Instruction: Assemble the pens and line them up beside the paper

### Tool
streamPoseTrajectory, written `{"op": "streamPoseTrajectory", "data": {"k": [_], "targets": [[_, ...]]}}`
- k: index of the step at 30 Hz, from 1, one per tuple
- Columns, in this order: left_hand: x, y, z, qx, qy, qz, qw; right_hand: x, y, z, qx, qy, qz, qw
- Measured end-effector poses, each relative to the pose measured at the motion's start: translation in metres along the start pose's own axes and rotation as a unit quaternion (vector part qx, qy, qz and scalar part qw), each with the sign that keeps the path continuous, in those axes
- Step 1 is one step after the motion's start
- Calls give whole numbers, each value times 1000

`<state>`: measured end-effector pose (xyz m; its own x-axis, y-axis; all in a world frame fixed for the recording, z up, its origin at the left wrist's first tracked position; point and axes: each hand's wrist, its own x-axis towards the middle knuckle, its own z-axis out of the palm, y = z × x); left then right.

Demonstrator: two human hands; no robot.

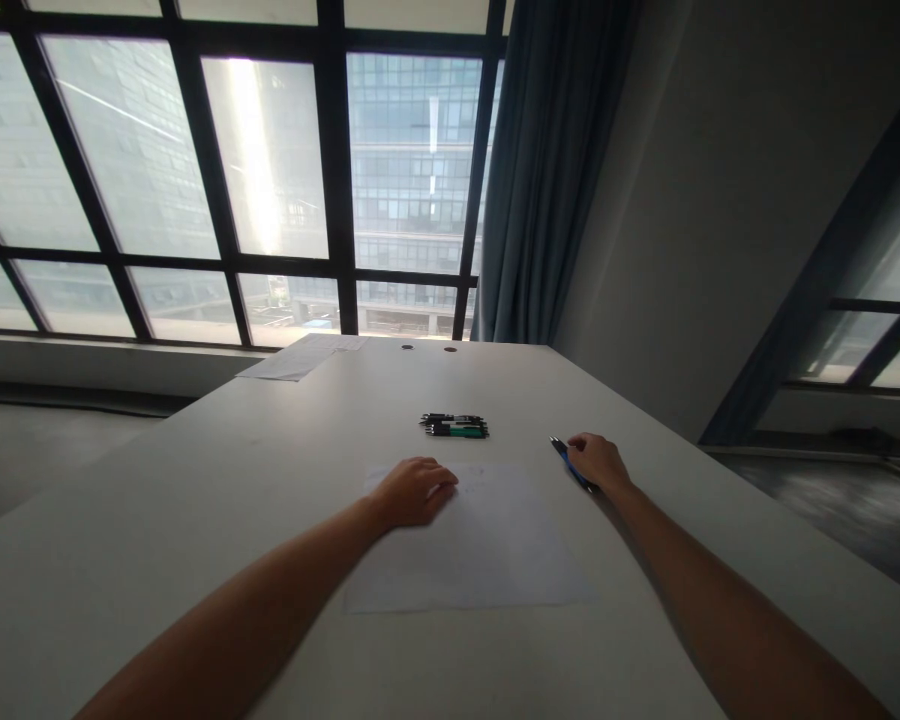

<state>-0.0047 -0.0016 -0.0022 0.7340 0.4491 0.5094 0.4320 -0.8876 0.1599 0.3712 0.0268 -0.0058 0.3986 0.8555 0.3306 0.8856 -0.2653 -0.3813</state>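
A white sheet of paper lies flat on the pale table in front of me. My left hand rests palm down on the sheet's upper left corner, fingers loosely curled. To the right of the sheet, my right hand grips a blue pen whose dark tip points away to the upper left. Beyond the paper lies a small bunch of several pens, black and green, side by side.
More sheets of paper lie at the table's far left corner. Two round cable holes sit near the far edge. Big windows and a blue curtain stand behind; a wall runs along the right.
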Motion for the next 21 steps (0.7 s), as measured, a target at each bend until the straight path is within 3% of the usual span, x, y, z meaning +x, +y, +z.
{"op": "streamPoseTrajectory", "data": {"k": [4, 7, 13, 17, 21], "targets": [[0, 3, -3, -25, -9, -1, 1000, -8, -13, -5, -16, 28, -8, 999], [0, 5, -6, -45, -17, 0, 999, -17, -36, -6, 2, 51, -76, 996], [1, 6, -8, -54, -24, 17, 998, -31, -98, 14, 6, -41, -252, 967], [2, 5, -6, -56, -18, 26, 998, -30, -124, 27, -6, -74, -265, 961], [2, 6, -5, -56, -18, 26, 998, -27, -132, 32, -16, -67, -260, 963]]}}
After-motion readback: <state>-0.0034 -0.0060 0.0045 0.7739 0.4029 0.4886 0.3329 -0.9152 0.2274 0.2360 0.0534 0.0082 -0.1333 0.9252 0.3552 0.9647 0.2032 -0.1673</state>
